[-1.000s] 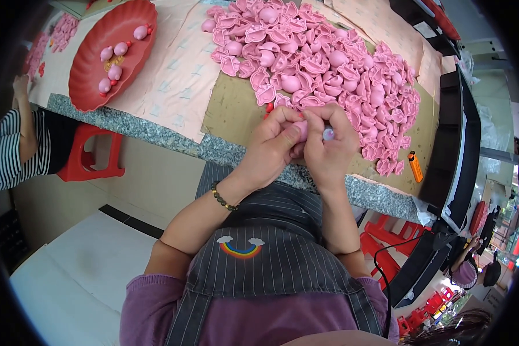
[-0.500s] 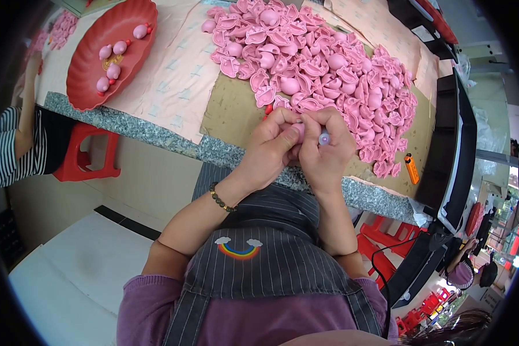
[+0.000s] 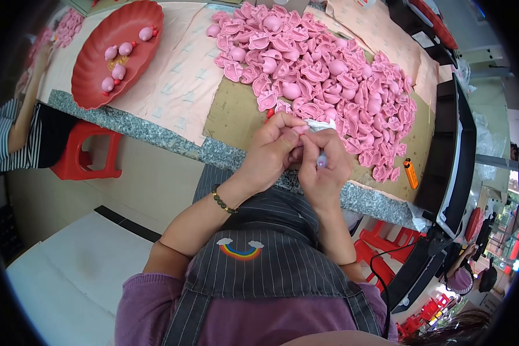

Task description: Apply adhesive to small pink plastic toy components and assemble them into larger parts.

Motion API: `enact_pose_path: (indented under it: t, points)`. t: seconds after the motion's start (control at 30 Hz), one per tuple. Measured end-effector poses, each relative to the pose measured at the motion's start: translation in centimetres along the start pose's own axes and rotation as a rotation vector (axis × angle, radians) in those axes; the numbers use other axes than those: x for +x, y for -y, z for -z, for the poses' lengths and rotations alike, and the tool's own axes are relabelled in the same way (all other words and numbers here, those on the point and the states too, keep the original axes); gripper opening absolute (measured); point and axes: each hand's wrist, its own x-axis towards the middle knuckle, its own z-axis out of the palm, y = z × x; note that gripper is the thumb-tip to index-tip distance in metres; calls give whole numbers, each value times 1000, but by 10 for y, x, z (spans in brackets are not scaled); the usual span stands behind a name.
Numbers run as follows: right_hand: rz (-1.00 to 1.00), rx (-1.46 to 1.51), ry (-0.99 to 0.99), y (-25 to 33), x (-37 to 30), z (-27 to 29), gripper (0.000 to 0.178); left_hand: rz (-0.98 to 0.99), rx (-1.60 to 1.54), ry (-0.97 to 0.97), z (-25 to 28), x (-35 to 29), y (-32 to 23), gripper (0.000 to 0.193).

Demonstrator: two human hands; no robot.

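Both hands meet over the table's near edge, just in front of a large heap of pink moulded pieces (image 3: 311, 63). A small pink piece (image 3: 300, 130) is pinched at the fingertips of my left hand (image 3: 269, 157); most of it is hidden by fingers. My right hand (image 3: 324, 167) is closed beside it, its fingertips touching the same spot. A slim stick with a clear, pale violet end (image 3: 322, 161) pokes out of the right grip. White crumpled material, perhaps tissue (image 3: 322, 124), shows just beyond the right fingers. A bit of red (image 3: 269, 113) lies by the heap.
A scalloped red dish (image 3: 89, 86) at the left holds several pink balls with red bits. An orange-handled cutter (image 3: 410, 173) lies right of the heap, near a black tray (image 3: 444, 144). Another person's arm (image 3: 32, 86) and a red stool (image 3: 86, 153) are at the far left.
The white material now shows beyond my right fingers. My right hand has turned slightly and dipped toward me, the stick's end with it. My left hand keeps its pinch.
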Motion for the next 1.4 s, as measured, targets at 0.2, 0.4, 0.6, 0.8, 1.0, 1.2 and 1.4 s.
enact_pose_path:
  t: [0.2,0.4,0.6,0.8,1.0,1.2,1.4]
  points:
    - [52,-64,-39,-3,13,-5,6,17,-63,116,5,0,-3,16]
    - [-67,-35,-41,2,5,-2,5,-1,-34,31,-3,0,-3,14]
    - [-260,150,-178,-11,12,8,3,-39,-46,64,-3,1,-4,12]
    - [-246,196,-193,-9,8,9,3,-39,-44,54,-3,0,-4,11]
    - [43,3,10,-7,4,0,2,-20,-75,55,-1,0,-6,11]
    - [-204,104,-94,-9,8,6,3,-14,-86,54,-2,2,-5,12]
    - [-214,142,-116,11,-4,9,8,-29,-178,96,1,-5,-3,18]
